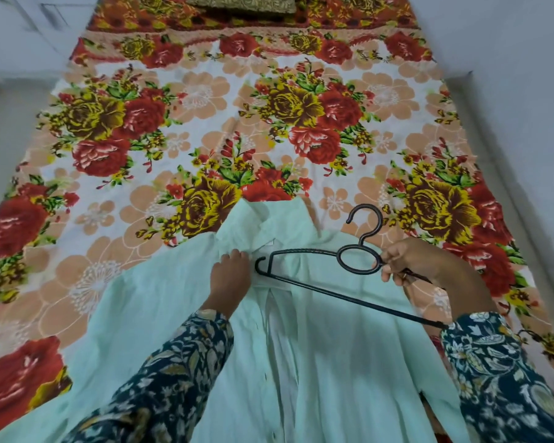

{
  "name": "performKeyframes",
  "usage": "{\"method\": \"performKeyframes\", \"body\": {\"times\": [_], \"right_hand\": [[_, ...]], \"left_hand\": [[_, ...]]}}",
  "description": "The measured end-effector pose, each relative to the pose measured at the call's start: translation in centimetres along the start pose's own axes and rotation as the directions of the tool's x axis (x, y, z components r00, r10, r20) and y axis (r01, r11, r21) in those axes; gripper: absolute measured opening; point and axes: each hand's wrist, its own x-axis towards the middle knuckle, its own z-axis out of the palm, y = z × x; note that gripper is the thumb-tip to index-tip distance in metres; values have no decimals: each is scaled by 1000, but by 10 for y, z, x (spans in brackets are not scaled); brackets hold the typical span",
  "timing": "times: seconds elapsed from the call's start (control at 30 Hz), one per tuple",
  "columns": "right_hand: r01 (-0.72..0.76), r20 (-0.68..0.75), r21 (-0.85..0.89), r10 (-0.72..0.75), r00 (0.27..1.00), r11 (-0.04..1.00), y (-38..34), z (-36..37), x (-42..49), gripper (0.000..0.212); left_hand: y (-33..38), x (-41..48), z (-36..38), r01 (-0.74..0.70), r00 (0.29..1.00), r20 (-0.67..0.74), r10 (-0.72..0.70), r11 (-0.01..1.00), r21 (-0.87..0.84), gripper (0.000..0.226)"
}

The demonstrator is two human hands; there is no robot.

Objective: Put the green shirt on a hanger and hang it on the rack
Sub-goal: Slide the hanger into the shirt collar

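Note:
The pale green shirt (333,340) lies spread on the flowered bedsheet at the near end of the bed, collar pointing away from me and front placket open. My left hand (229,276) pinches the shirt's left front edge just below the collar. A thin black hanger (304,252) hovers over the shirt's chest, its hook pointing away toward the upper right. My right hand (419,263) grips the hanger beside the ring under the hook. The hanger's right end passes under my right sleeve. No rack is in view.
The bed (205,129) with its red, yellow and peach flower sheet fills the view ahead. A brown-gold cushion (240,3) lies at the far end. Grey floor and walls (509,75) run along both sides of the bed.

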Motion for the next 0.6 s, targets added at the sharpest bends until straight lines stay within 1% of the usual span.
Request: {"method": "performKeyframes", "body": {"times": [0.03, 0.07, 0.1, 0.13, 0.17, 0.2, 0.27, 0.3, 0.33, 0.37, 0.4, 0.43, 0.5, 0.53, 0.57, 0.6], "right_hand": [[-10, 1, -1, 10, 1000, 1000, 2, -2, -1, 23], [-19, 3, -1, 19, 1000, 1000, 2, -2, -1, 22], [-22, 10, 2, 22, 1000, 1000, 1, 0, 1, 21], [-22, 22, -3, 22, 1000, 1000, -1, 5, 5, 20], [-12, 35, -18, 13, 999, 1000, -6, 14, 12, 19], [8, 48, -42, -6, 999, 999, -15, 27, 19, 20], [67, 59, -117, -61, 996, 991, -36, 61, 41, 24], [107, 56, -163, -99, 994, 981, -48, 80, 55, 26], [153, 40, -207, -148, 988, 966, -60, 97, 69, 27], [195, -2, -254, -202, 979, 947, -70, 112, 83, 22], [222, -64, -322, -255, 965, 920, -78, 123, 96, 14], [237, -121, -391, -304, 945, 890, -84, 131, 105, 10], [222, -191, -445, -335, 923, 867, -86, 139, 115, 24], [225, -214, -452, -350, 912, 863, -85, 140, 118, 28], [234, -238, -456, -371, 897, 858, -83, 140, 118, 29], [249, -265, -450, -395, 880, 857, -81, 140, 117, 29]], "left_hand": [[-3, 4, -3, 69, 997, -28, -73, 989, -130, 25], [-7, 7, -9, 145, 983, -62, -174, 935, -324, 22], [-11, 9, -15, 191, 962, -63, -264, 823, -534, 17], [-14, 9, -20, 175, 950, -61, -307, 685, -707, 14], [-14, 8, -25, 115, 956, -79, -282, 610, -784, 14], [-13, 5, -31, 61, 972, -80, -220, 567, -821, 13], [-8, -1, -38, 10, 992, -56, -114, 509, -861, 11], [-8, -1, -40, -2, 996, -47, -75, 511, -860, 10], [-8, 0, -41, -31, 998, -57, -32, 537, -843, 9], [-9, 2, -40, -70, 997, -72, 20, 583, -810, 8], [-9, 5, -41, -127, 992, -101, 77, 641, -757, 6], [-7, 9, -40, -198, 980, -152, 129, 720, -665, 8], [4, 19, -40, -335, 927, -290, 239, 875, -349, 26], [13, 26, -40, -361, 903, -314, 292, 913, -190, 34], [23, 33, -41, -365, 895, -295, 334, 929, -55, 40], [33, 40, -43, -368, 898, -239, 369, 928, 50, 43]]}}
